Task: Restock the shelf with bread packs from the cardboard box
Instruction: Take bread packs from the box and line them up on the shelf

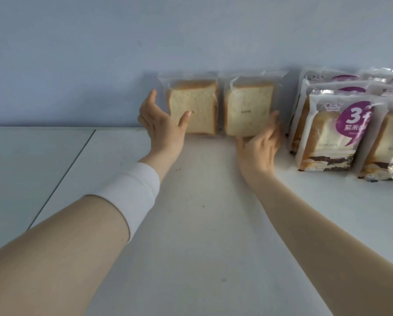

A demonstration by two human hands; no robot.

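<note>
Forearms, two: both reach from the near edge across the white shelf (202, 236) toward the far wall (99, 53). A white sleeve band (131, 197) wraps the left forearm.

Left hand (162, 124): released and spread. The fingers stand straight up along the left edge of the left clear pack (195, 106) and the thumb lies on its front face. Judged purpose: steadying the pack so it stays upright, not lifting it.

Right hand (258, 144): fingers loosely extended against the lower right corner of the right clear pack (247, 106), thumb near its bottom edge. No closed grasp shows, though the fingertips are blurred. Judged purpose: nudging the pack square.

Clear bread packs, two: upright, slice faces toward the camera, side by side and touching or nearly so. They stand at the far edge of the shelf, seemingly backed against the wall. Judged reason: filling the shelf from the back leaves room in front for further rows.

Purple-printed packs (334, 133): several, upright in rows running front to back, to the right of the clear pair with a small gap between. Kinds look grouped by type.

Panel seam (61, 179): a dark line across the shelf's left part.

Cardboard box: not in view.

Task status, judged: placement of this pair is almost finished; more stock is likely to follow.
</note>
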